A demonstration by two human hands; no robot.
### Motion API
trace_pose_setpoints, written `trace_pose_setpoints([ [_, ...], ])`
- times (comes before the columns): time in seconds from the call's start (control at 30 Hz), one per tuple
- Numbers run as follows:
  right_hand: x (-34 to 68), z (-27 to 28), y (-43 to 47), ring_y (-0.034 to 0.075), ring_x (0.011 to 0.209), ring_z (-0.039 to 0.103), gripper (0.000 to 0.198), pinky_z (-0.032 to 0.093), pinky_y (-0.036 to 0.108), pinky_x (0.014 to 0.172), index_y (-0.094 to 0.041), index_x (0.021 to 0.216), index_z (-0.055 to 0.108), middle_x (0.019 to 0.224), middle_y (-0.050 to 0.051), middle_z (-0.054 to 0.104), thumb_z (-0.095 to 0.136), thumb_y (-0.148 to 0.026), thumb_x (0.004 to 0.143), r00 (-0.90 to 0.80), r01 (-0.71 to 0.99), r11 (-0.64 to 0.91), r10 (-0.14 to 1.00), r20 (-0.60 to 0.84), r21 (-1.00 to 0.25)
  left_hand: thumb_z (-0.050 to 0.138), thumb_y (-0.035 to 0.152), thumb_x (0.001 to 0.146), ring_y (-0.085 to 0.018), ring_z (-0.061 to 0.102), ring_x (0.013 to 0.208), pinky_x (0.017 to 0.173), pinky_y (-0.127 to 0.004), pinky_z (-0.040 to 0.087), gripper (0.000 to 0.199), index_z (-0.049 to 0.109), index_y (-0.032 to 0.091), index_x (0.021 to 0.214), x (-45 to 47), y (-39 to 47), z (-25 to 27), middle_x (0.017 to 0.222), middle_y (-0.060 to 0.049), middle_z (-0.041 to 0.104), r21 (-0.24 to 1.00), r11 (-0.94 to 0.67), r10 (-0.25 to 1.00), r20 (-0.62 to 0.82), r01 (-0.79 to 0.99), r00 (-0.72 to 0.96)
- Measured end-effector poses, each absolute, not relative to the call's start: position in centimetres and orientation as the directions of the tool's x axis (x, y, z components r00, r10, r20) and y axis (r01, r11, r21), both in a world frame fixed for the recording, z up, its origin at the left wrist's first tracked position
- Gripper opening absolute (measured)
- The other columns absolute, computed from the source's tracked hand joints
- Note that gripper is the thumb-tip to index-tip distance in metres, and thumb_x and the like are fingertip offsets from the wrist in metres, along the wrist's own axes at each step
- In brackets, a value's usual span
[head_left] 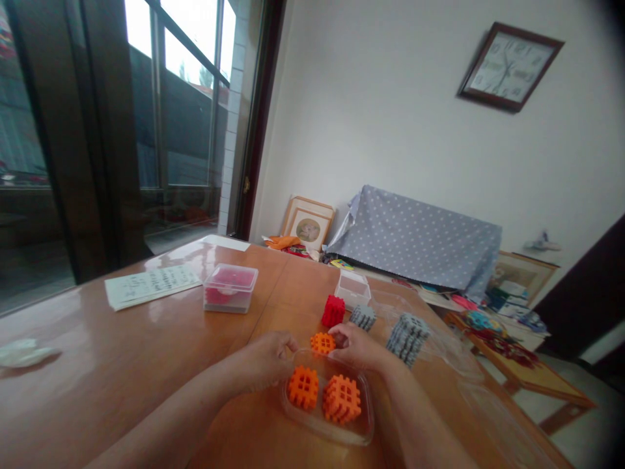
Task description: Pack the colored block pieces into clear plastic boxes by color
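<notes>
My left hand [271,359] is at the left rim of a clear plastic tray [327,435], its fingers curled. Whether it grips the rim or something small is hidden. Just beyond the tray's far edge is an orange notched building block [322,343], between my two hands. My right hand [355,346] pinches this block at its right side. In the tray sit two stacks of the same kind: a smaller orange stack [303,387] on the left and a larger, lighter orange stack [342,398] on the right.
A red block stack [333,311], a small grey stack [362,317] and a taller grey stack [408,339] stand farther back. Behind them is a clear box [352,288]. To the left are a lidded box [230,288], handwritten paper [151,285] and a crumpled tissue [24,353].
</notes>
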State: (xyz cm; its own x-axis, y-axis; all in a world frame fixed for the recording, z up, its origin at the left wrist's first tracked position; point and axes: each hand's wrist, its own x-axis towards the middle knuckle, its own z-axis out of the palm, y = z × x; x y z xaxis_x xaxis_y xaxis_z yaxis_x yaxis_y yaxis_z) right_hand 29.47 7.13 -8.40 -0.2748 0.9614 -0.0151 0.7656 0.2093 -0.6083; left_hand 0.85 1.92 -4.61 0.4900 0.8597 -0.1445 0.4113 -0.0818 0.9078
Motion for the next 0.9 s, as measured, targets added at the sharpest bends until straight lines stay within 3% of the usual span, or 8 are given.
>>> trace_pose_setpoints([
  [0.23, 30.1, -5.4, 4.0, 0.022, 0.096, 0.06, 0.047, 0.049, 0.034, 0.085, -0.02, 0.12, 0.063, 0.112, 0.007, 0.064, 0.075, -0.041, 0.08, -0.184, 0.76, 0.203, 0.978, 0.096, -0.617, 0.066, 0.041, 0.077, -0.012, 0.053, 0.053, 0.045, -0.02, 0.031, 0.039, 0.064, 0.014, 0.105, 0.9, 1.9, -4.4, 0.063, 0.003, 0.06, 0.897, -0.095, 0.858, -0.146, 0.432, 0.493],
  [0.37, 28.6, -3.1, 0.5, 0.022, 0.1, 0.06, 0.043, 0.048, 0.035, 0.089, -0.022, 0.118, 0.063, 0.114, 0.006, 0.064, 0.075, -0.041, 0.081, -0.245, 0.72, 0.291, 0.956, 0.161, -0.63, 0.065, 0.044, 0.079, -0.013, 0.057, 0.055, 0.047, -0.02, 0.036, 0.04, 0.064, 0.014, 0.106, 0.7, 2.1, -5.2, 0.067, 0.002, 0.063, 0.902, -0.117, 0.856, -0.121, 0.416, 0.502],
  [0.7, 23.9, -1.7, -4.4, 0.019, 0.083, 0.059, 0.033, 0.04, 0.029, 0.072, -0.024, 0.105, 0.066, 0.095, 0.001, 0.066, 0.078, -0.034, 0.075, -0.328, 0.821, 0.313, 0.943, 0.055, -0.478, 0.067, 0.054, 0.078, -0.014, 0.058, 0.054, 0.046, -0.021, 0.037, 0.048, 0.065, 0.014, 0.105, 0.7, 2.3, -5.5, 0.067, 0.0, 0.065, 0.891, -0.115, 0.868, -0.124, 0.439, 0.48],
  [0.9, 22.6, -2.0, -4.3, 0.021, 0.087, 0.06, 0.035, 0.038, 0.031, 0.074, -0.024, 0.104, 0.068, 0.1, 0.002, 0.068, 0.08, -0.039, 0.075, -0.356, 0.829, 0.349, 0.932, 0.069, -0.438, 0.067, 0.05, 0.078, -0.015, 0.061, 0.057, 0.047, -0.021, 0.039, 0.046, 0.064, 0.014, 0.108, 0.5, 2.2, -5.2, 0.068, -0.001, 0.067, 0.897, -0.111, 0.861, -0.128, 0.428, 0.493],
])
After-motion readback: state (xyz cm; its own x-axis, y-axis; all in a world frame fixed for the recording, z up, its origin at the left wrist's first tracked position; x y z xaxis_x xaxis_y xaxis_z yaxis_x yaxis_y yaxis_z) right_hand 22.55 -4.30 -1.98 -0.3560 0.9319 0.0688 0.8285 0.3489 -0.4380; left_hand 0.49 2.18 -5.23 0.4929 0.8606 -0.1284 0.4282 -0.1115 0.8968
